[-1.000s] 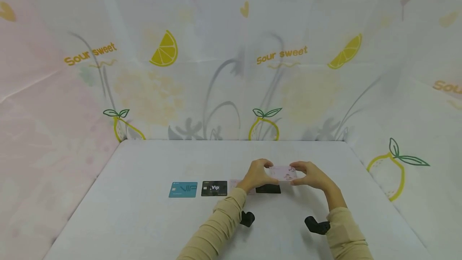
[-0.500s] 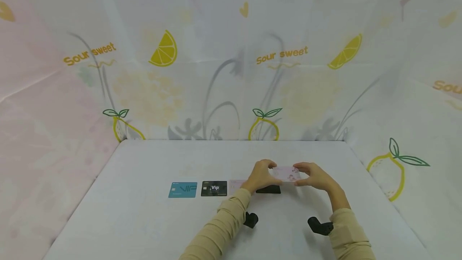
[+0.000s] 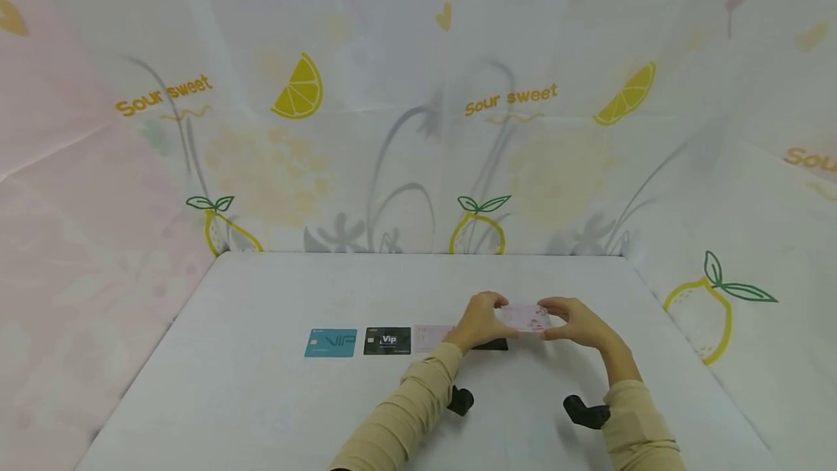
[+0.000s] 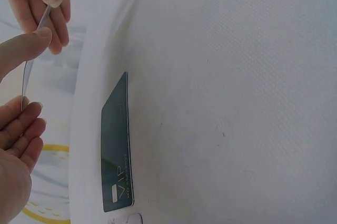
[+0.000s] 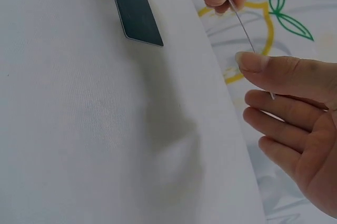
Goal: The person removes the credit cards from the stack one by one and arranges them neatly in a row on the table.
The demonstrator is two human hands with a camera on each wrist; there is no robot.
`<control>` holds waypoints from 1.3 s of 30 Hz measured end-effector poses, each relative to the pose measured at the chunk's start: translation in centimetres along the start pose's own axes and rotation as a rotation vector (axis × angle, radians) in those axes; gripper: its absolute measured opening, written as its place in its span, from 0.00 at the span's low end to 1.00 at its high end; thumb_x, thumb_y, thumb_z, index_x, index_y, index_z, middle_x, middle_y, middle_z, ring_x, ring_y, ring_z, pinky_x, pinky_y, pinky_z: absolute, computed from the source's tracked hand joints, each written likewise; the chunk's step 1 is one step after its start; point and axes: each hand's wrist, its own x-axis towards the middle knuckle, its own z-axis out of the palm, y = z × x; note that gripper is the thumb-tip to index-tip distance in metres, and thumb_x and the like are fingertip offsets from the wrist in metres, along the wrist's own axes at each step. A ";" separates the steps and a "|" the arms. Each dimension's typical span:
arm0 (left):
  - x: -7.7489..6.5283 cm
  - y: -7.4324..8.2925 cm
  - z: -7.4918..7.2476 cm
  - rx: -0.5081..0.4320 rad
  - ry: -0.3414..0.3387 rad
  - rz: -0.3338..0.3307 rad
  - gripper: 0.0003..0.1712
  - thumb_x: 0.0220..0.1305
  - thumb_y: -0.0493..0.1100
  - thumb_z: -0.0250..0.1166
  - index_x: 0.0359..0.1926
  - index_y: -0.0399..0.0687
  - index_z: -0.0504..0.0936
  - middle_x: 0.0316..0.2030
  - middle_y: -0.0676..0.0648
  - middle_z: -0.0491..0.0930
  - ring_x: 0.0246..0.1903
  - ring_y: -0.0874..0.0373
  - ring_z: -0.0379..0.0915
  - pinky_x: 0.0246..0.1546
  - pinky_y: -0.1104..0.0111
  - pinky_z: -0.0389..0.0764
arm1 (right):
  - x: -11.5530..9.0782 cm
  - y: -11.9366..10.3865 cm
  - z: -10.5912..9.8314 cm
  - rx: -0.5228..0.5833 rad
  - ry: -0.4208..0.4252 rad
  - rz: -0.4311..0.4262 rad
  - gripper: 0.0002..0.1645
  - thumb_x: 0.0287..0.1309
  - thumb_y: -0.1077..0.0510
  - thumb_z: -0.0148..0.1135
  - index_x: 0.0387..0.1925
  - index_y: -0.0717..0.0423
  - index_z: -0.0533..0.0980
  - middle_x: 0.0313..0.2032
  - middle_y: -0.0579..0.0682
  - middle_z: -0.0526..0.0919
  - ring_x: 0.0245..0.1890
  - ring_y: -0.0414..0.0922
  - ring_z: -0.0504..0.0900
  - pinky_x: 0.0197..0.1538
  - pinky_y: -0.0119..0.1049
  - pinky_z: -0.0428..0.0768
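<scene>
A pale pink card with a floral print (image 3: 525, 317) is held up off the table between both hands. My left hand (image 3: 480, 320) pinches its left end, and my right hand (image 3: 575, 321) pinches the right end between thumb and fingers. Both wrist views show the held card (image 4: 28, 74) nearly edge-on, as a thin line. Below, partly covered by my left hand, a black card (image 3: 492, 344) lies flat; its VIP lettering shows in the left wrist view. To its left lies another pink card (image 3: 430, 338), its right part hidden by the left hand.
A black Vip card (image 3: 387, 341) and a blue VIP card (image 3: 330, 343) continue the row leftward on the white table (image 3: 229, 398). Black wrist-worn devices (image 3: 585, 413) jut inward from both sleeves. A lemon-print cloth (image 3: 392, 129) hangs behind the table.
Both hands have shifted slightly to the right and a little nearer, carrying the held pink card along. More of the pink card on the table shows now. The cards on the table stay put.
</scene>
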 end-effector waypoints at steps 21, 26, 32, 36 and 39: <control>-0.2 -0.2 0.0 0.018 -0.103 0.012 0.30 0.41 0.45 0.78 0.46 0.36 0.81 0.41 0.44 0.82 0.42 0.57 0.76 0.44 0.74 0.74 | -0.6 1.3 0.3 -0.016 -0.041 0.001 0.37 0.50 0.63 0.68 0.56 0.81 0.64 0.56 0.76 0.68 0.56 0.70 0.68 0.54 0.59 0.69; -0.1 -0.6 0.0 0.042 -0.115 -0.002 0.30 0.41 0.48 0.78 0.44 0.36 0.81 0.39 0.45 0.82 0.41 0.58 0.76 0.43 0.74 0.74 | -0.9 1.4 0.5 -0.032 -0.044 0.029 0.37 0.51 0.62 0.68 0.57 0.80 0.63 0.57 0.77 0.66 0.56 0.72 0.67 0.55 0.61 0.68; 0.0 -0.4 0.4 0.086 -0.119 0.023 0.29 0.40 0.47 0.79 0.42 0.35 0.81 0.36 0.45 0.82 0.38 0.58 0.75 0.42 0.75 0.73 | -1.4 1.4 1.0 -0.110 -0.024 0.059 0.37 0.51 0.60 0.68 0.57 0.76 0.65 0.58 0.75 0.67 0.56 0.71 0.68 0.55 0.61 0.68; -0.2 -0.3 0.9 0.120 -0.146 -0.006 0.30 0.41 0.48 0.79 0.43 0.35 0.81 0.37 0.46 0.82 0.40 0.58 0.75 0.42 0.75 0.74 | -1.7 1.7 1.4 -0.180 0.002 0.075 0.36 0.49 0.60 0.69 0.56 0.73 0.67 0.57 0.74 0.68 0.55 0.71 0.68 0.54 0.63 0.67; -0.3 -0.2 1.1 0.139 -0.166 -0.023 0.30 0.40 0.49 0.79 0.44 0.35 0.81 0.39 0.45 0.82 0.41 0.57 0.75 0.42 0.75 0.74 | -1.8 2.0 1.7 -0.203 0.010 0.104 0.35 0.49 0.59 0.69 0.56 0.72 0.68 0.57 0.74 0.68 0.56 0.72 0.66 0.54 0.64 0.65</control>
